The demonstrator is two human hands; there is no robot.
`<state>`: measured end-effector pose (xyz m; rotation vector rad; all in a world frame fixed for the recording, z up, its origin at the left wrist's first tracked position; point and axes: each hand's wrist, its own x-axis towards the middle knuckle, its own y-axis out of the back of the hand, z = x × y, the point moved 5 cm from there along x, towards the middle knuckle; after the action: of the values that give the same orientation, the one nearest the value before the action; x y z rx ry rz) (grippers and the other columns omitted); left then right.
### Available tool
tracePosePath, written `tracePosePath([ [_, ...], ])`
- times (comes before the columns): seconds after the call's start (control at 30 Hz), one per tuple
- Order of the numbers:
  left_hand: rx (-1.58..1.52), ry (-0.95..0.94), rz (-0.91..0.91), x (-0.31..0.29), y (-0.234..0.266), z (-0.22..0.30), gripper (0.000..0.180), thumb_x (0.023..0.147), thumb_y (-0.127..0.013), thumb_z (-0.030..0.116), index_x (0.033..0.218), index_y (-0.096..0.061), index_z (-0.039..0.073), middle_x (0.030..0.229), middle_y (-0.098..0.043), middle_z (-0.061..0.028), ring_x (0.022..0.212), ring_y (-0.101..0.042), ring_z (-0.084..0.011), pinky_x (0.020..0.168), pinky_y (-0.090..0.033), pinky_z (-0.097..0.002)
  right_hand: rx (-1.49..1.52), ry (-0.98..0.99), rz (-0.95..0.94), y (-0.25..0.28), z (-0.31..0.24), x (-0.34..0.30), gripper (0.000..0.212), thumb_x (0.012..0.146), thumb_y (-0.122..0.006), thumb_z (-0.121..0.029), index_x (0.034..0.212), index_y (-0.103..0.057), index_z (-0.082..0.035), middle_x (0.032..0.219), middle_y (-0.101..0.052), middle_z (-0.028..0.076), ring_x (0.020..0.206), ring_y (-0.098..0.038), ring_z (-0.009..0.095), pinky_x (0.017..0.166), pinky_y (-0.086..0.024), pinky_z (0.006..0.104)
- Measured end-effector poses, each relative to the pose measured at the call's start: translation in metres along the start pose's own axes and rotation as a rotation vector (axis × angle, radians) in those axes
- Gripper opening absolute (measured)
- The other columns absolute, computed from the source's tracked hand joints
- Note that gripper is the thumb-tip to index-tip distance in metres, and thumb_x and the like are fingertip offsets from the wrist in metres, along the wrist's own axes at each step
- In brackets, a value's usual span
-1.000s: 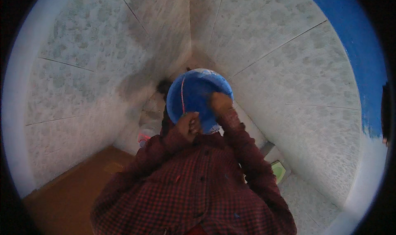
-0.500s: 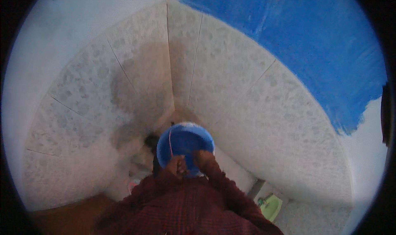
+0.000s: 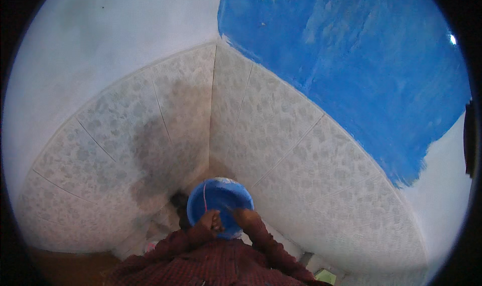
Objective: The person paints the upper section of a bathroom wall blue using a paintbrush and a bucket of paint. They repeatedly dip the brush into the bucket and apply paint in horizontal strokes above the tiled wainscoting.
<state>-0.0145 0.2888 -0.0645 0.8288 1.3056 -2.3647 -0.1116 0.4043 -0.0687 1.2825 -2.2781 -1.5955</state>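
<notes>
A round bucket (image 3: 243,192) with blue paint inside is in front of my body, low in the picture. A thin pinkish handle (image 3: 205,198) runs from its far rim to my left hand (image 3: 211,219), which is closed around it at the bucket's near left side. Over the right part of the opening is my right hand (image 3: 244,217), its fingers curled. A small dark shape shows by its fingertips, too blurred to name. Both arms wear dark red checked sleeves.
Two patterned tile walls (image 3: 281,150) meet in a corner ahead. Above the right one, the wall is partly covered in blue paint (image 3: 351,85); the left upper wall (image 3: 115,40) is white. A pale green basin-like thing (image 3: 325,276) sits at lower right, a brown surface (image 3: 75,266) at lower left.
The view has tilted upward, so the bucket and hands sit lower in the picture and more painted wall shows. Both hands remain at the bucket.
</notes>
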Motion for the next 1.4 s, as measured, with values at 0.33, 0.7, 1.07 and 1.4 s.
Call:
tracePosePath([
  [0.33,-0.078,0.023,0.017,-0.004,0.001,0.007,0.031,0.082,-0.051,0.023,0.056,-0.035,0.015,0.044,-0.032,-0.0005,0.040,-0.033,-0.0158,0.051,-0.038,-0.0362,0.131,-0.079,-0.013,0.014,-0.002,-0.014,0.042,0.087,-0.037,-0.043,0.089,-0.062,-0.009,0.085,-0.061,0.021,0.081,-0.059,0.038,0.070,-0.046,0.0462],
  [0.7,0.082,-0.088,0.087,0.010,0.012,0.012,0.031,0.083,-0.048,0.023,0.058,-0.033,0.013,0.045,-0.031,-0.0017,0.040,-0.036,-0.0190,0.047,-0.039,-0.0387,0.017,-0.022,-0.046,-0.023,0.048,-0.010,0.054,0.087,-0.031,-0.053,0.110,-0.056,-0.010,0.090,-0.062,0.017,0.083,-0.059,0.032,0.071,-0.046,0.0418],
  [1.07,-0.088,0.041,0.042,-0.001,0.002,0.020,0.033,0.083,-0.049,0.026,0.057,-0.033,0.013,0.049,-0.033,-0.0014,0.044,-0.034,-0.0166,0.058,-0.040,-0.0355,-0.125,0.108,-0.091,-0.009,0.039,-0.032,0.043,0.088,-0.031,-0.038,0.104,-0.056,-0.007,0.097,-0.060,0.015,0.086,-0.059,0.034,0.073,-0.045,0.0467],
  [1.4,-0.192,0.019,-0.044,-0.003,0.002,0.026,0.030,0.085,-0.048,0.022,0.060,-0.034,0.013,0.052,-0.031,0.0000,0.049,-0.037,-0.0154,0.062,-0.038,-0.0342,0.104,-0.098,-0.061,-0.014,0.052,-0.017,0.044,0.088,-0.035,-0.040,0.099,-0.059,-0.005,0.090,-0.062,0.016,0.085,-0.058,0.037,0.077,-0.043,0.0451],
])
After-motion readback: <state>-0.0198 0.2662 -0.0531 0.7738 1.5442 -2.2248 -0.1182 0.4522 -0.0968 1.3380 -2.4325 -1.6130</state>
